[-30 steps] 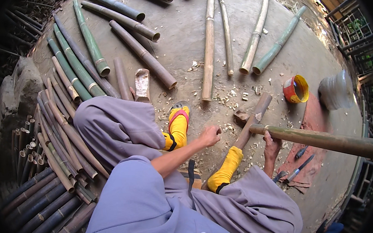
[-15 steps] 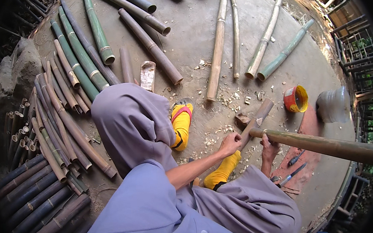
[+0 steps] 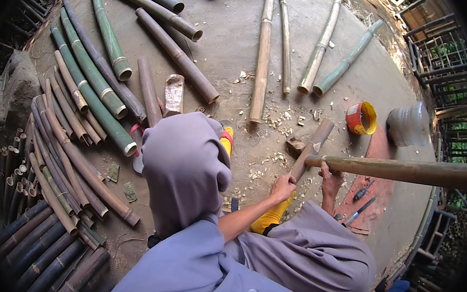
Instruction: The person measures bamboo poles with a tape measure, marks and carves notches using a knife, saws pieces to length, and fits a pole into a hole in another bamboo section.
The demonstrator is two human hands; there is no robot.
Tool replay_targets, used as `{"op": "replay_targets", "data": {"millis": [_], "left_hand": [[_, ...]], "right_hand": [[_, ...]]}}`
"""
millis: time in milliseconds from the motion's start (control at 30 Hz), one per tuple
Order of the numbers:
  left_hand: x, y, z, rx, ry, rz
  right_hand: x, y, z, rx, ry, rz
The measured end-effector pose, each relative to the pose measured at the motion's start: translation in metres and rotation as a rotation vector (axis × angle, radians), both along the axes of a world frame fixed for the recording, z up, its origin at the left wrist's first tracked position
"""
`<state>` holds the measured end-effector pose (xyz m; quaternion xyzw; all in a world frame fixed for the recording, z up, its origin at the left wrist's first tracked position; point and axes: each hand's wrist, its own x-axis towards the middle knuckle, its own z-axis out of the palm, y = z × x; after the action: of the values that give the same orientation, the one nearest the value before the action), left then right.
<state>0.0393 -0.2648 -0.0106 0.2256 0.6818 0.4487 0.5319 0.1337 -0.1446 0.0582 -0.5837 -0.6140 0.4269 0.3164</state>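
Observation:
My right hand [image 3: 331,182] grips a long bamboo pole [image 3: 394,167] from below, near its end; the pole runs off to the right. That end rests over a shorter, darker bamboo piece [image 3: 321,133] lying on the ground. My left hand [image 3: 284,188] is closed beside the lower part of this shorter piece, its fingers curled together. Whatever it may hold is hidden. A brown wooden block [image 3: 295,146] touches the left side of the short piece. Near my right hand, a knife [image 3: 359,211] and a dark-handled tool [image 3: 363,190] lie on a reddish mat [image 3: 379,203].
Pale chips [image 3: 282,121] litter the ground ahead. A red and yellow tin [image 3: 361,118] and a cloudy plastic container [image 3: 409,125] stand to the right. Several bamboo poles [image 3: 263,56] lie farther off. Stacked bamboo [image 3: 50,254] fills the left. My yellow-covered foot [image 3: 274,214] is beside my left hand.
My left knee has swung right and now covers most of the left foot. The left hand has closed more tightly. The right hand keeps its hold; the whole view has shifted slightly.

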Motion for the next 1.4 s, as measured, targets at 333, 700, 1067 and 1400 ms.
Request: {"op": "replay_targets", "data": {"millis": [333, 700, 1067, 1400], "left_hand": [[0.008, -0.006, 0.001, -0.037, 0.018, -0.006], [0.024, 0.018, 0.055, -0.045, -0.036, 0.249], [-0.008, 0.042, 0.116, 0.347, -0.172, 0.325], [-0.032, 0.031, 0.073, 0.209, -0.294, 0.247]], "right_hand": [[-0.012, 0.002, 0.006, 0.048, 0.015, -0.058], [-0.002, -0.002, 0.002, -0.003, -0.001, -0.043], [0.012, 0.007, -0.025, 0.164, -0.16, 0.063], [0.006, 0.016, 0.001, 0.182, -0.018, 0.143]]}}
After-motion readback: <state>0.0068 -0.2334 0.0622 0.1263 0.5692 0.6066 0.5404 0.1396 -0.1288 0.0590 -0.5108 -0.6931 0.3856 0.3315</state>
